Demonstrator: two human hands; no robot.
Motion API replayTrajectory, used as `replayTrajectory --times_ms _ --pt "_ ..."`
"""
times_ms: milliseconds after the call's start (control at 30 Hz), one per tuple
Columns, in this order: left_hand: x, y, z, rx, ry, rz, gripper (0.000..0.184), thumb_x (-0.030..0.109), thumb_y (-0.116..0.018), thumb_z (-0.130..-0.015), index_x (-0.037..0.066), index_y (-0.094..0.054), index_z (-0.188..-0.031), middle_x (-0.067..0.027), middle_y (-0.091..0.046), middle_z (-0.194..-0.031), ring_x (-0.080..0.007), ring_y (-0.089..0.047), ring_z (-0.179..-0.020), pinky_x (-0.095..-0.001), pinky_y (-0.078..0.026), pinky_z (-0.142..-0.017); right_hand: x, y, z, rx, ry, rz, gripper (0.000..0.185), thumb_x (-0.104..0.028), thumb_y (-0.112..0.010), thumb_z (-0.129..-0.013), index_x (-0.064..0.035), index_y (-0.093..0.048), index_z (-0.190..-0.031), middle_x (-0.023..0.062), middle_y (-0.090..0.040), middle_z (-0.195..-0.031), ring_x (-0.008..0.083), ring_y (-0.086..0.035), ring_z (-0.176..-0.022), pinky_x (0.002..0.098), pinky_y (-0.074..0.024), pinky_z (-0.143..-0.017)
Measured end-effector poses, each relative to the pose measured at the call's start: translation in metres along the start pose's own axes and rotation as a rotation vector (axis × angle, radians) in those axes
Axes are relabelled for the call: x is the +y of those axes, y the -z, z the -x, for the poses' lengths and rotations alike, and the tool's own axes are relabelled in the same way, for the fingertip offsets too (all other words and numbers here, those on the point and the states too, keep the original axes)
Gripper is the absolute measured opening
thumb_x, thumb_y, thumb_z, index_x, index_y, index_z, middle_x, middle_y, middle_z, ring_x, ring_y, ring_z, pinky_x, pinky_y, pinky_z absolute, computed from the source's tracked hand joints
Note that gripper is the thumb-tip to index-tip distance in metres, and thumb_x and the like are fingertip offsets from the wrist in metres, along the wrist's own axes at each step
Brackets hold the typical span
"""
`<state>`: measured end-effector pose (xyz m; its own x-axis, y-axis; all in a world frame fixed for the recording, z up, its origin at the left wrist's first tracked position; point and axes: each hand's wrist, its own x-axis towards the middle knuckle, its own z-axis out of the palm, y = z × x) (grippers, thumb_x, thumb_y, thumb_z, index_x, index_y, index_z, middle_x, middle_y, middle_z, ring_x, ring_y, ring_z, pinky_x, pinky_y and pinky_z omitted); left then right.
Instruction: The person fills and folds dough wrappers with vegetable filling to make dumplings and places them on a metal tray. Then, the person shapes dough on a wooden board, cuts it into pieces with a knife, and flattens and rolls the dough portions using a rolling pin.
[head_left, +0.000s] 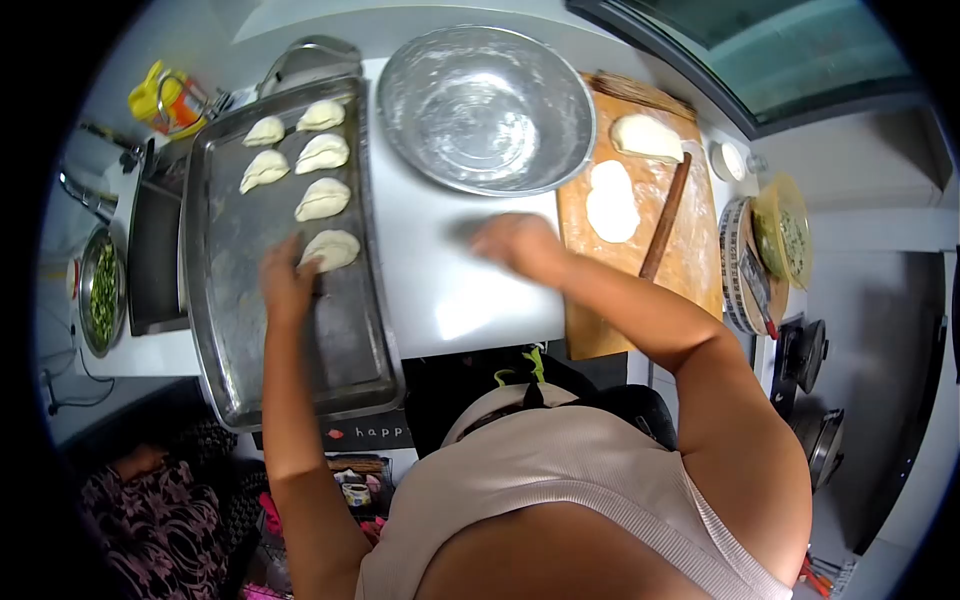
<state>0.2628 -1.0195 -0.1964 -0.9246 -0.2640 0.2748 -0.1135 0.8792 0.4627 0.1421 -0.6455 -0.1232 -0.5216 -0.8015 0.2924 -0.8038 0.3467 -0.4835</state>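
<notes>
My left hand (287,277) is low over the metal tray (235,330), at the left edge of the nearest dumpling (336,248). Its thumb and fingers are spread apart, the thumb at the dumpling's lower edge; whether it touches is unclear. More folded dumplings (322,199) lie farther back on the tray. Above the white counter, my right hand (515,245) is blurred by motion, between the tray and the wooden board (600,325). A flat dough wrapper (612,203), a dough lump (646,138) and a rolling pin (667,215) lie on that board.
A large floured metal bowl (487,110) stands at the back of the counter (430,290). Left of the tray are a sink (158,240) and a bowl of chopped greens (104,295). A yellowish bowl of filling (783,232) sits at the far right. Another person's patterned clothing (160,520) shows lower left.
</notes>
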Motion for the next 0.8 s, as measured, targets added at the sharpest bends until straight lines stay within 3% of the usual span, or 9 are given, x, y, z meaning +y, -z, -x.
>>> replayTrajectory --times_ms 100,167,200,267,367,467,533,700,800 --pt "0.056 0.034 0.009 0.135 0.225 0.074 0.023 0.012 -0.060 -0.086 0.002 -0.064 -0.107 -0.0166 -0.065 -0.097 -0.0305 -0.061 -0.085 -0.0381 -0.047 -0.082 0.094 0.063 0.063 0.181 -0.710 0.009 0.019 -0.020 -0.070 -0.079 -0.0063 -0.070 -0.092 0.0140 -0.068 -0.100 0.0282 -0.065 -0.091 0.0385 -0.0516 -0.082" --pt "0.134 0.033 0.016 0.166 0.340 0.411 0.018 0.003 -0.050 -0.090 0.002 -0.065 -0.100 -0.0128 -0.065 -0.091 -0.0223 -0.061 -0.080 -0.0334 -0.048 -0.077 0.167 0.090 0.105 0.074 -0.865 0.239 0.040 -0.030 -0.079 -0.072 -0.0047 -0.067 -0.100 0.0187 -0.064 -0.107 0.0315 -0.063 -0.098 0.0410 -0.0505 -0.086" --pt "0.165 0.017 0.023 0.236 0.197 0.380 0.025 -0.004 -0.045 -0.087 0.003 -0.066 -0.099 -0.0099 -0.065 -0.091 -0.0184 -0.060 -0.082 -0.0322 -0.048 -0.077 0.173 0.096 0.111 0.027 -0.914 0.270 0.047 -0.033 -0.081 -0.069 -0.0045 -0.065 -0.103 0.0199 -0.063 -0.109 0.0330 -0.062 -0.100 0.0416 -0.0503 -0.086" --pt "0.223 -0.019 0.039 0.241 -0.022 0.474 0.031 -0.008 -0.043 -0.079 0.002 -0.066 -0.098 -0.0130 -0.064 -0.093 -0.0253 -0.061 -0.087 -0.0331 -0.048 -0.080 0.178 0.106 0.119 -0.067 -1.003 0.330 0.061 -0.038 -0.084 -0.064 -0.0041 -0.062 -0.110 0.0222 -0.059 -0.113 0.0359 -0.059 -0.104 0.0426 -0.0497 -0.087" --pt "0.324 -0.059 0.064 0.199 -0.079 0.444 0.019 -0.007 -0.050 -0.085 0.000 -0.066 -0.093 -0.0129 -0.064 -0.094 -0.0232 -0.061 -0.086 -0.0315 -0.048 -0.079 0.191 0.104 0.137 -0.099 -0.911 0.328 0.072 -0.040 -0.085 -0.062 -0.0047 -0.057 -0.118 0.0223 -0.054 -0.117 0.0379 -0.056 -0.106 0.0425 -0.0496 -0.088" --pt "0.399 -0.121 0.089 0.112 0.066 0.612 0.016 -0.001 -0.051 -0.090 0.000 -0.066 -0.095 -0.0111 -0.063 -0.094 -0.0189 -0.060 -0.085 -0.0285 -0.048 -0.077 0.208 0.092 0.166 0.061 -0.765 0.213 0.044 -0.031 -0.080 -0.069 -0.0056 -0.065 -0.102 0.0165 -0.062 -0.103 0.0348 -0.058 -0.101 0.0429 -0.0492 -0.084" --pt "0.416 -0.144 0.092 0.066 0.192 0.791 0.016 0.002 -0.051 -0.092 0.000 -0.065 -0.099 -0.0101 -0.062 -0.095 -0.0176 -0.059 -0.084 -0.0279 -0.048 -0.077 0.198 0.096 0.171 0.150 -0.623 0.220 0.025 -0.023 -0.075 -0.074 -0.0063 -0.068 -0.091 0.0119 -0.065 -0.094 0.0332 -0.060 -0.097 0.0426 -0.0486 -0.081" --pt "0.444 -0.163 0.071 0.054 0.560 1.248 0.024 0.009 -0.051 -0.097 -0.002 -0.053 -0.118 -0.0074 -0.059 -0.098 -0.0109 -0.055 -0.083 -0.0233 -0.046 -0.078 0.170 0.132 0.171 0.160 -0.486 -0.009 0.023 -0.020 -0.071 -0.077 -0.0106 -0.067 -0.097 0.0131 -0.067 -0.095 0.0312 -0.064 -0.089 0.0418 -0.0496 -0.076" --pt "0.430 -0.186 0.049 0.017 0.698 1.575 0.034 0.014 -0.047 -0.098 0.000 -0.045 -0.129 -0.0159 -0.053 -0.120 -0.0215 -0.056 -0.106 -0.0336 -0.047 -0.095 0.136 0.184 0.174 0.154 -0.284 0.026 0.024 -0.019 -0.071 -0.078 -0.0074 -0.068 -0.099 0.0167 -0.068 -0.095 0.0337 -0.065 -0.087 0.0412 -0.0508 -0.075"
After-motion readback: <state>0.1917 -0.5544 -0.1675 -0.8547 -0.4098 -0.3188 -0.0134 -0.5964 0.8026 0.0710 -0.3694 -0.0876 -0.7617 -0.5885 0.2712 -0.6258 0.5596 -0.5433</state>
